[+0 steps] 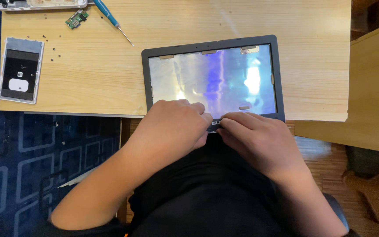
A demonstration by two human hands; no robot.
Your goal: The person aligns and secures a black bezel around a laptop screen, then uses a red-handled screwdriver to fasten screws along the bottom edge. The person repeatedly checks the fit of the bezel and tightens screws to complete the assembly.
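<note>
A dark grey plastic laptop screen frame with a shiny silver backing lies flat at the near edge of the pale wooden worktop, its lower rim pinched by both hands, left hand and right hand, fingertips closed on the bezel. It looks light, thin and easily cracked; edges seem the safest hold. A blue-handled screwdriver, small green circuit board and grey rectangular cover panel lie beyond.

Wooden table bears screen lid, screwdriver, circuit board
</note>
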